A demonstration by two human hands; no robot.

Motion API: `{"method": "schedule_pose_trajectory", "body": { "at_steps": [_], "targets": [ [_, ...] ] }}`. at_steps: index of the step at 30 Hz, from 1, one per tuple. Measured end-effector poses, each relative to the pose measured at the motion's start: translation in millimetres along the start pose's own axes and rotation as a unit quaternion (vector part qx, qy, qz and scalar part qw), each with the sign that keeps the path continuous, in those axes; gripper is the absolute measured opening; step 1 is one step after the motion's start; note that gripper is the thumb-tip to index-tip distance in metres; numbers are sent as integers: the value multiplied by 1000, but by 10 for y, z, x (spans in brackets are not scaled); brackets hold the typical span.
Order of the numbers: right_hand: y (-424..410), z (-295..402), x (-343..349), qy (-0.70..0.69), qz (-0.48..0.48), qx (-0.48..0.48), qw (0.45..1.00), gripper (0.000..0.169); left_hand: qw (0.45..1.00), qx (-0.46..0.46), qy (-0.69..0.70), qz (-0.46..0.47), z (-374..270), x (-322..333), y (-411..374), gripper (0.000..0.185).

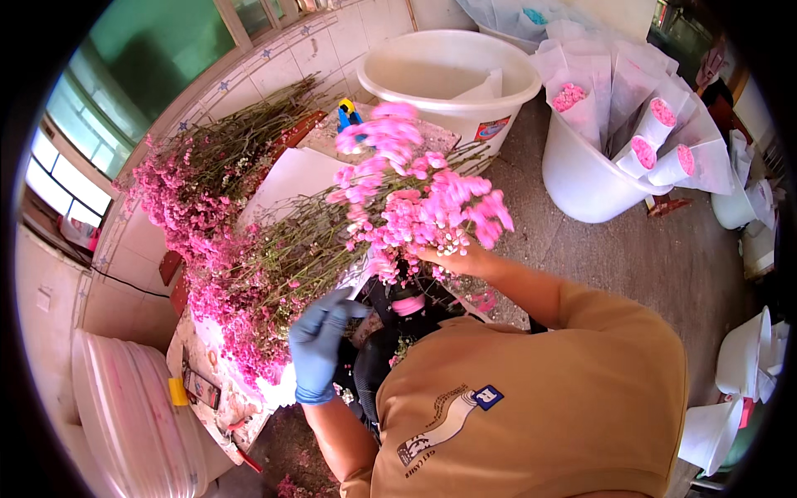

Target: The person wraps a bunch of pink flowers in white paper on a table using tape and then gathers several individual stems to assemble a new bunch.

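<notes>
My right hand (pixel 459 259) is bare and partly hidden behind blossoms. It grips a bunch of bright pink small-blossomed flowers (pixel 414 215), whose upper heads are blurred. Left of my body, my left hand (pixel 319 342) wears a blue glove; its fingers are loosely bent and slightly apart, with nothing visible in them. Close to that glove lies a heap of pink flowers with green stems (pixel 249 305) on the worktable (pixel 227 404). Farther back on the table rests a second pile of pink flowers (pixel 187 180), its stems toward the wall. A white sheet (pixel 299 180) shows between the piles.
A large white tub (pixel 448 53) stands beyond the table. To its right, another white tub (pixel 585 180) holds several paper-wrapped pink bouquets. A blue and yellow tool (pixel 347 115) is at the table's back; a phone (pixel 201 389) lies near its left edge. Stacked pale tubs (pixel 140 417) stand at left.
</notes>
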State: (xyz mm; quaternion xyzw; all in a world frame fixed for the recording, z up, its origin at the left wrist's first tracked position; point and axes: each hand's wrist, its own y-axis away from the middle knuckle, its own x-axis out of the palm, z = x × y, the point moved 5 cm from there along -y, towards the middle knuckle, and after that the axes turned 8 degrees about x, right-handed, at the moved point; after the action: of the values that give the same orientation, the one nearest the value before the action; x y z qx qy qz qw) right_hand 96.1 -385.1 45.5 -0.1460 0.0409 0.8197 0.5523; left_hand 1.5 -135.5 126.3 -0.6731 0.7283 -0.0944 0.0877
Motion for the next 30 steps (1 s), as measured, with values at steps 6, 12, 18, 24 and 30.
{"method": "schedule_pose_trajectory", "body": {
  "at_steps": [6, 12, 18, 24, 30],
  "targets": [
    [12, -166, 115, 136, -7, -142, 981, 50, 993, 32, -72, -89, -132, -170, -298, 28],
    [-112, -124, 247, 33, 60, -190, 979, 56, 988, -34, -120, -90, 136, -38, -475, 19],
    [-139, -373, 402, -392, 193, -12, 899, 43, 962, 128, -52, -234, 80, -379, -373, 10],
    [-56, 97, 281, 50, 38, -279, 958, 36, 988, 106, 60, -94, 39, -564, -319, 25],
    [-68, -273, 414, -9, 144, -164, 976, 38, 988, 24, -5, -150, 221, -475, -289, 23]
  ]
}}
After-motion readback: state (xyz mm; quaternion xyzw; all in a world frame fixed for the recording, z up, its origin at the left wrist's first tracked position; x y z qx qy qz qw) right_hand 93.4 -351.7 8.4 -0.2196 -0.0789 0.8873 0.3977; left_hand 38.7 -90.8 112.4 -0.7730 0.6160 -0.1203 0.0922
